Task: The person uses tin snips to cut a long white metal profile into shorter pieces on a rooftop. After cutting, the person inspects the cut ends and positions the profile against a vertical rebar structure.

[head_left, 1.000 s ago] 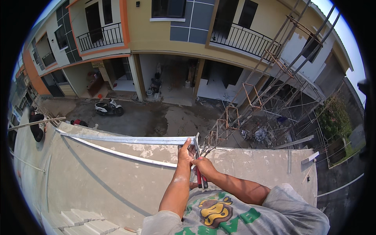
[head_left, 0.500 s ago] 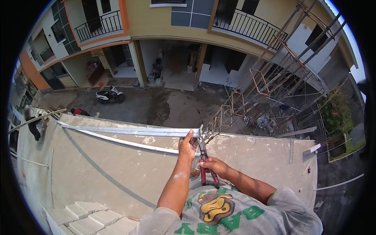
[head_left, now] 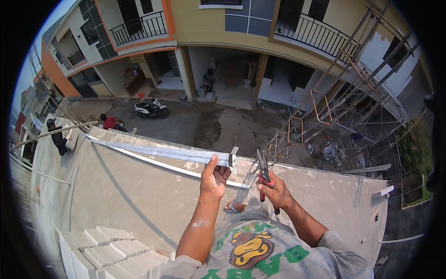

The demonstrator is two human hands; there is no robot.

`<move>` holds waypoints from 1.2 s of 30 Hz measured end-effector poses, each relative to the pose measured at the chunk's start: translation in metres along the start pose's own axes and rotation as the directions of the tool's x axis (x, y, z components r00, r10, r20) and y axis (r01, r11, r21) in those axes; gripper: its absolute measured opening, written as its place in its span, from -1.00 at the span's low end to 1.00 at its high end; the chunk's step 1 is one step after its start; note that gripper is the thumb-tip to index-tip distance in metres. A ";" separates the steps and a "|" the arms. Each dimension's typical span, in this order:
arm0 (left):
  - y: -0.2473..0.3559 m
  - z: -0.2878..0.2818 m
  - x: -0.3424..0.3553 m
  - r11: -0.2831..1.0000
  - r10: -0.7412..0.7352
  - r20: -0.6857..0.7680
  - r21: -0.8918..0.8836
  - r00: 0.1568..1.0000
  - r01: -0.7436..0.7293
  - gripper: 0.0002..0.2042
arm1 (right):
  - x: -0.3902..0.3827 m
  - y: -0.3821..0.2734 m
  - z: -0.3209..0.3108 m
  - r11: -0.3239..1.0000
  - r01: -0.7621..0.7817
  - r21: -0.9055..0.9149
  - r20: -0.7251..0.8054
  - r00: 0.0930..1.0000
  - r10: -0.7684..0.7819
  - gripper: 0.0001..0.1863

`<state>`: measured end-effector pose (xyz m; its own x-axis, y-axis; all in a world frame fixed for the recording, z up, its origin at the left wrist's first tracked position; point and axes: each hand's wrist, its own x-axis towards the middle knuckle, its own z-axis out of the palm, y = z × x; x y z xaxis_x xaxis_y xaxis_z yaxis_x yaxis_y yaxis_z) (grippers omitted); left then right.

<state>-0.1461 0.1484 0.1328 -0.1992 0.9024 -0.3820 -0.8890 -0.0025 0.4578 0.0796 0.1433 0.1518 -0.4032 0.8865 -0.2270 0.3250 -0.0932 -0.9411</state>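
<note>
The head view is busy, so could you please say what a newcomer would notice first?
Probably the long metal strip, its near end in the left hand at the picture's centre. Just right of it, the right hand holds red-handled snips. A tangle of scaffolding rises at upper right.

Location was an outdoor building site facing two-storey houses (head_left: 200, 35); a bare concrete slab (head_left: 107, 200), stacked pale blocks (head_left: 109, 253), pole scaffolding (head_left: 371, 87) and rubble (head_left: 331, 151) indicated this.

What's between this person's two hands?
Nothing spans the left hand and right hand; in the head view, the gap shows a pale strip's end, concrete slab and a sandalled foot below.
</note>
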 end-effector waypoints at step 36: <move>0.134 0.067 -0.129 0.704 0.682 -0.154 -0.126 0.715 -0.699 -0.41 | 0.064 -0.146 0.101 0.237 0.946 -0.222 0.155 0.274 -0.949 -0.38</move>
<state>-0.2124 0.0605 0.2970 -0.8124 0.5770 -0.0843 -0.5386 -0.6871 0.4877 -0.0800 0.1673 0.2490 -0.5514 0.2615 0.7922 -0.1144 0.9169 -0.3823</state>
